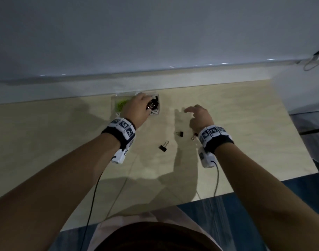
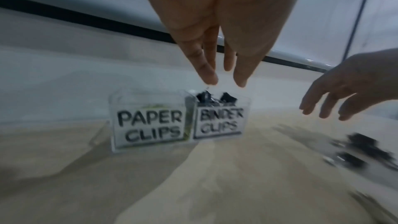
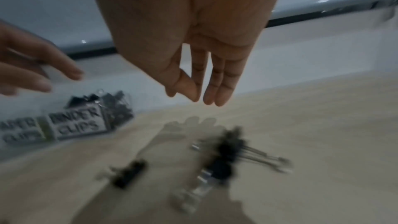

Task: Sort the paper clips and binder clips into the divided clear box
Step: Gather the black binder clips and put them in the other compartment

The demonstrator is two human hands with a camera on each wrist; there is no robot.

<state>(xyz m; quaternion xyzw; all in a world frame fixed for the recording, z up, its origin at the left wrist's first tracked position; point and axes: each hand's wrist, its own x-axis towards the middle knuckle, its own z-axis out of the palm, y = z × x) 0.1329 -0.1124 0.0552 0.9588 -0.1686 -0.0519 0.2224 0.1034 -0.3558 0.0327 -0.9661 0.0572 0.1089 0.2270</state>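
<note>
1. Forearms come first: both of mine stretch out over the pale worktop [image 1: 64, 142], left angling toward the far edge, right further to the right.
2. Against that far edge stands the divided clear box [image 1: 113, 104]. Its left compartment, labelled PAPER CLIPS, holds green paper clips [image 1: 121, 104]. Its right compartment, labelled BINDER CLIPS, holds a heap of black binder clips [image 1: 154, 103].
3. My left hand [image 1: 137, 107] hovers over the binder-clip compartment. In the left wrist view its fingers hang straight and released, pinching nothing.
4. My right hand [image 1: 200, 116] floats to the right of the box, well apart from it. Its fingers are loosely extended and also empty.
5. Three loose binder clips lie on the worktop, all nearer to me than my fingertips:
   - The first clip [image 1: 163, 147] sits between my wrists, its wire handles pointing away and rightward.
   - The second clip [image 1: 179, 133] lies crosswise just left of my right wrist.
   - The third clip [image 1: 194, 137] is partly hidden under that wrist.
6. I judge that the right hand is the nearer one for the second and third clips. It would have to draw back toward me to reach them, then carry each one left and away to the right compartment.
</note>
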